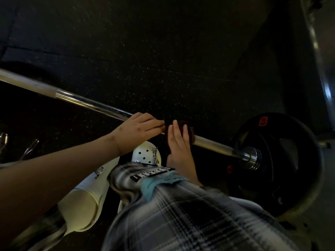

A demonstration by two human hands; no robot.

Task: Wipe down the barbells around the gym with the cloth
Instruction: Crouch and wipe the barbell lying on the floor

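Observation:
A long steel barbell (90,104) runs from the upper left down to the right, just above the floor. A black weight plate (282,160) sits on its right sleeve. My left hand (139,127) rests on top of the bar near its middle, fingers laid over it. Right beside it, my right hand (178,142) presses a dark reddish-brown cloth (189,129) around the bar. The cloth wraps the shaft and hides that stretch of it.
Dark speckled rubber floor (163,51) lies beyond the bar. My white perforated clog (146,153) and plaid-trousered knee (181,214) are under the bar. A metal frame post (319,60) stands at the far right. Small metal fittings (29,148) lie at the left.

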